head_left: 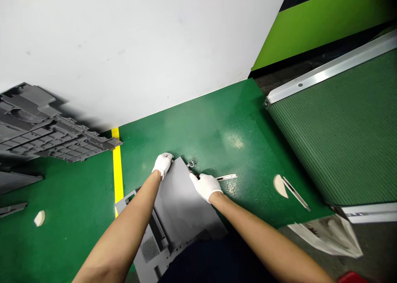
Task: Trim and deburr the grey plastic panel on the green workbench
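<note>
A large grey plastic panel [180, 200] lies close to my body, its narrow corner pointing away from me. My left hand [163, 165], in a white glove, has its fingers closed at the left edge near that corner. Across the panel, my right hand [207, 187], also gloved, is closed at the right edge around a small tool with a red part [196, 176]; most of it is hidden. A slim pale knife-like tool [228, 177] shows just beyond this hand. A curled pale scrap [191, 164] sits beside the panel's corner.
At right, a similar slim tool [296, 194] lies by a cream half-round piece [281, 186]. Another cream piece [39, 218] is at left. Grey moulded panels [56, 130] lean against the white wall [149, 47]. A ribbed green conveyor belt [341, 130] borders the green surface [173, 130].
</note>
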A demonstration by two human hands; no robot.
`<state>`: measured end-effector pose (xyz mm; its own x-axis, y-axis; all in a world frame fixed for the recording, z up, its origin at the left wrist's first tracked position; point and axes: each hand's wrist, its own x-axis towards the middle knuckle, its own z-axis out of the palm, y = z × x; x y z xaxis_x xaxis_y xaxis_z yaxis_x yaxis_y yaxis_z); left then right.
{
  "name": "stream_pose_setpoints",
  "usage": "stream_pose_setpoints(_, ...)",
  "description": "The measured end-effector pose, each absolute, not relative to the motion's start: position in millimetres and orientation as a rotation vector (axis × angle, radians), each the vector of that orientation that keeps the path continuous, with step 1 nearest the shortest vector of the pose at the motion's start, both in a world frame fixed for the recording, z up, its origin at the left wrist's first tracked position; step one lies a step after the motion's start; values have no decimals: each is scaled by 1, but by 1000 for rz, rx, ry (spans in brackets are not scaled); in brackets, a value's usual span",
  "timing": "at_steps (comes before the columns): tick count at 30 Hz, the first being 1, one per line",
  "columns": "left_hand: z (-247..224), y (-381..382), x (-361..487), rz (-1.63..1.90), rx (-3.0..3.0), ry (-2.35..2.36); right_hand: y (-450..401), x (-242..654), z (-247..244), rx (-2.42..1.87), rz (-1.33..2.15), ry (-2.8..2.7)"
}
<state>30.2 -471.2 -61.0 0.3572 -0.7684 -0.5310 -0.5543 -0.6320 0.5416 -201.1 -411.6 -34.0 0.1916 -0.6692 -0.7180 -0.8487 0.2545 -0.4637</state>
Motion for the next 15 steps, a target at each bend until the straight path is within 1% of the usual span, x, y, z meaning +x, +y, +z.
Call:
stream_pose_setpoints(7, -60, -473, 30, -1186, 2334, -1103, -429, -190, -41, -1535, 239, 1500)
stream_pose_setpoints(11, -53, -488, 26, -1078, 2309, -1105, -430, -188, -46, -1596, 222, 1495)
stream_pose_setpoints(13, -46, -499, 17, -994, 2239, -1247, -428, -188, -48, -1622, 222, 1499)
stream_pose_setpoints(15, -40, -510, 5, -1022, 2060, -1624, -427, -188, -48, -1625, 233, 1493)
